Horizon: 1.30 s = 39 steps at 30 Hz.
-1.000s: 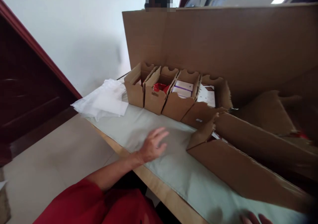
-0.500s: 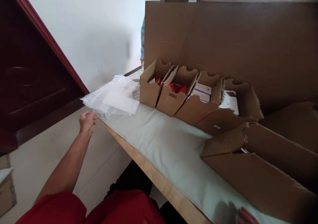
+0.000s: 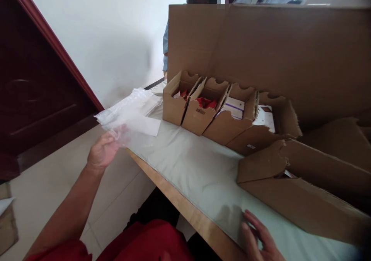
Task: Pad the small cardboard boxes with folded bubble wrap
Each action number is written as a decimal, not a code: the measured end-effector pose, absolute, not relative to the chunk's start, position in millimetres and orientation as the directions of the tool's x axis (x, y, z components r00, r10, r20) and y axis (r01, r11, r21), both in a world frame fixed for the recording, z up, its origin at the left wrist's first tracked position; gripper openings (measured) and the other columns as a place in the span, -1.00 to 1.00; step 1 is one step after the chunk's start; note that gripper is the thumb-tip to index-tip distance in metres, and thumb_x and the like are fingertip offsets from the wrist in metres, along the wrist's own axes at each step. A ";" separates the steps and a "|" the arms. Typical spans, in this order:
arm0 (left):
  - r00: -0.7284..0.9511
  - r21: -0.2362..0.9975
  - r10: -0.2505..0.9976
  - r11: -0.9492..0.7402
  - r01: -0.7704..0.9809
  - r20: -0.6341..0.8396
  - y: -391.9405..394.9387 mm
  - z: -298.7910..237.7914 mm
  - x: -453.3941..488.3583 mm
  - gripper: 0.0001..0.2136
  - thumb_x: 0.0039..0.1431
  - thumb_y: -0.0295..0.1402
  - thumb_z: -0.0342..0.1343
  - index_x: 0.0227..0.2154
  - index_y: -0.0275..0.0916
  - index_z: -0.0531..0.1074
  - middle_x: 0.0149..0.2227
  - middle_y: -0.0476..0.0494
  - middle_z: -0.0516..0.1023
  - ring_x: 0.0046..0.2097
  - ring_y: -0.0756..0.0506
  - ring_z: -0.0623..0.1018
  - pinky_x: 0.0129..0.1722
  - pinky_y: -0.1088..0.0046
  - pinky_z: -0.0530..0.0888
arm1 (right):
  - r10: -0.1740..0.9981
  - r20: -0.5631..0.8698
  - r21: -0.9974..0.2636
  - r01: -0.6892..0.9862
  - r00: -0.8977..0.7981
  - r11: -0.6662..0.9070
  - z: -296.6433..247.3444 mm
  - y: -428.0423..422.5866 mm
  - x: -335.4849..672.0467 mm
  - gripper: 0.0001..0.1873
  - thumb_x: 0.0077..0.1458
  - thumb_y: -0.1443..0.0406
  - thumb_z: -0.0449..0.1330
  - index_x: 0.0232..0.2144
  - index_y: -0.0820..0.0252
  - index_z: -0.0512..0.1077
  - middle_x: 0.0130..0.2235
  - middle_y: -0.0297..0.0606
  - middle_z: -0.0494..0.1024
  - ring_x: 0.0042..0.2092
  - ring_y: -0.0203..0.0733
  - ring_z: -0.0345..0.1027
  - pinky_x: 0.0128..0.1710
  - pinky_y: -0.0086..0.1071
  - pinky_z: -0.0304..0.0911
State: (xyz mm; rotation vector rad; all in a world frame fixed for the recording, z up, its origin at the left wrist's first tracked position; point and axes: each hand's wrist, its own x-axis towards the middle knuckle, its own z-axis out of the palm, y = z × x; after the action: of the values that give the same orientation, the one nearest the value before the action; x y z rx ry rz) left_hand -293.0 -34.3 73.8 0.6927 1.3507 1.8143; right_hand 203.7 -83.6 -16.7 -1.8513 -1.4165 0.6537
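My left hand (image 3: 102,151) is closed on the edge of a clear plastic bag (image 3: 131,137) at the table's left end. The bag is see-through, and some of my fingers show behind it. Beneath and behind it lies a pile of similar clear bags (image 3: 127,104), with a white sheet-like piece (image 3: 145,125) among them. My right hand (image 3: 259,236) hovers over the cloth near the front edge, fingers apart and nothing in them. The lower part of that hand is cut off by the frame.
Several open cardboard bins (image 3: 194,116) stand along the cloth-covered table (image 3: 203,168), holding red packets (image 3: 206,102) and white boxes (image 3: 234,108). Another cardboard bin (image 3: 261,168) is at the right. Behind rises a tall cardboard panel (image 3: 261,48), with a person (image 3: 165,41) partly hidden beyond it.
My left hand has drawn a clear bag from the pile toward me, over the table edge. My right hand has come further into view from the bottom edge.
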 end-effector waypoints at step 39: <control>-0.021 0.817 0.822 0.568 0.096 -0.569 -66.9 16.5 -117.6 -0.63 -0.21 -0.06 0.35 -0.51 -0.26 0.43 -0.48 -0.14 0.64 -0.47 -0.10 0.63 -0.47 0.43 0.55 | 0.901 -0.315 -0.943 -0.210 0.300 -0.259 -4.9 -126.5 183.0 0.11 -0.04 0.08 0.47 0.42 -0.05 -0.01 -0.10 -0.22 0.59 -0.24 -0.16 0.54 -0.33 -0.34 0.42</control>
State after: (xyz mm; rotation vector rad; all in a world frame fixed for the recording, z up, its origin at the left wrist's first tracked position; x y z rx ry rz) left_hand -117.6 -66.9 16.5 0.8204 1.5000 0.6961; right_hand 183.0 -126.5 -4.9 -1.4322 -0.6828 1.2317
